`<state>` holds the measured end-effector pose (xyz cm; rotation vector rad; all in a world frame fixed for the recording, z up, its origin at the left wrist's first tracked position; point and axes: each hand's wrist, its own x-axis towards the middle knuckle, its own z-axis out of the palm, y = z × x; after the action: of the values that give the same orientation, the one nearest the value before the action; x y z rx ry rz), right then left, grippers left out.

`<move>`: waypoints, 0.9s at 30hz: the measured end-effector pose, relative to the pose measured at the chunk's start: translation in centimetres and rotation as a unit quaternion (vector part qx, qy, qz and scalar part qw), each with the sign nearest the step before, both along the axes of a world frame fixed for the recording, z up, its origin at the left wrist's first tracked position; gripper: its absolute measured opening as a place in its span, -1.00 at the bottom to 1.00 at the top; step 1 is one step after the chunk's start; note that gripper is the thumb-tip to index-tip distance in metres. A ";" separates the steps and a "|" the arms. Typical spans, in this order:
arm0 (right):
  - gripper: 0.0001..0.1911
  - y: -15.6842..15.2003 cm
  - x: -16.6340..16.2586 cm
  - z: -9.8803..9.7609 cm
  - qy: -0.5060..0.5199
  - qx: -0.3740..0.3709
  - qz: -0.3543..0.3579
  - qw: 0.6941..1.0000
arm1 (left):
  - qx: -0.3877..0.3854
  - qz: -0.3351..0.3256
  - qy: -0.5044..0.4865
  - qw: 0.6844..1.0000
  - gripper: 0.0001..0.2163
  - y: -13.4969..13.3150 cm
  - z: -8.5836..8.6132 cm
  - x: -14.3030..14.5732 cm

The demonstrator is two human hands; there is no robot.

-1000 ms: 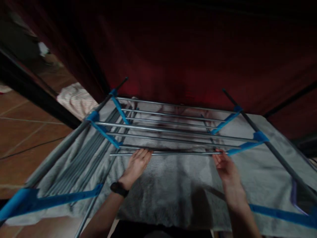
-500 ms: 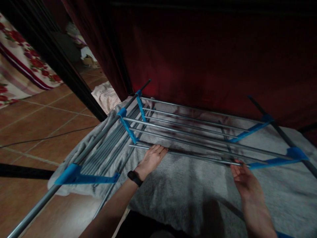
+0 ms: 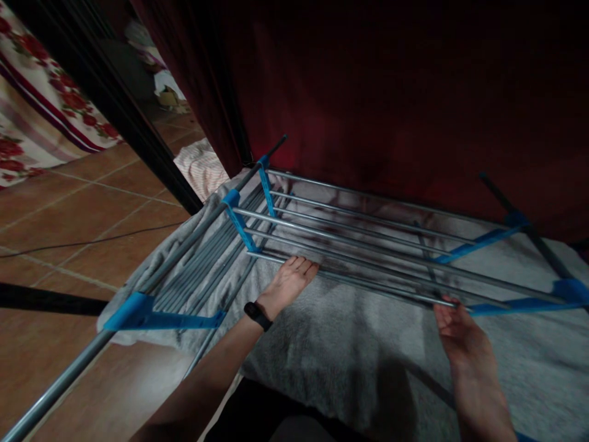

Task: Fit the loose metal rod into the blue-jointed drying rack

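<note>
A metal rack frame with blue plastic brackets and thin grey tubes lies over a grey blanket. My left hand (image 3: 292, 281) is closed around the front tube (image 3: 368, 283), near its left end. That end meets the tip of the left blue bracket (image 3: 239, 230); whether it sits inside a hole I cannot tell. My right hand (image 3: 462, 328) pinches the tube's right end from below, close to the tip of the right blue bracket (image 3: 519, 303). Several parallel tubes (image 3: 350, 239) span between the brackets behind it. A black band (image 3: 257, 315) is on my left wrist.
The grey blanket (image 3: 331, 344) lies under the rack. Behind stands a dark red panel or cloth (image 3: 368, 110). At left are a lower blue bracket (image 3: 138, 313) with more tubes, a long side pole (image 3: 64, 380), tiled floor (image 3: 83, 202), a cable and a flowered cloth (image 3: 69, 92).
The front tube's left end, which stuck out just below the left bracket's tip, now meets that tip. Both hands stay on the tube. The view has shifted slightly.
</note>
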<state>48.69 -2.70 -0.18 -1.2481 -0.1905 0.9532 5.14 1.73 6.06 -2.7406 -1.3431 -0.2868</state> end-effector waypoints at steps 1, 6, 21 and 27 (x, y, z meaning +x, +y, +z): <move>-0.95 0.0 0.0 0.0 -0.001 0.001 0.000 1.000 | -0.001 0.000 -0.001 1.000 -0.64 0.1 -0.1 0.0; -0.92 0.0 -0.1 0.0 -0.006 0.004 -0.016 1.000 | 0.018 0.000 0.010 1.000 -0.68 0.4 -0.8 0.2; -0.92 -0.3 -0.9 0.6 0.017 0.004 -0.025 1.000 | 0.013 -0.003 -0.001 1.000 -0.67 -0.1 -1.8 -0.2; -0.88 -0.3 -0.8 0.4 0.022 0.028 -0.021 0.999 | -0.004 0.007 -0.026 1.000 -0.62 -0.4 -2.3 -0.3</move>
<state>47.91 -2.98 0.21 -1.1743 -0.1545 0.9332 4.81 1.31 3.78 -2.7471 -1.3771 -0.3558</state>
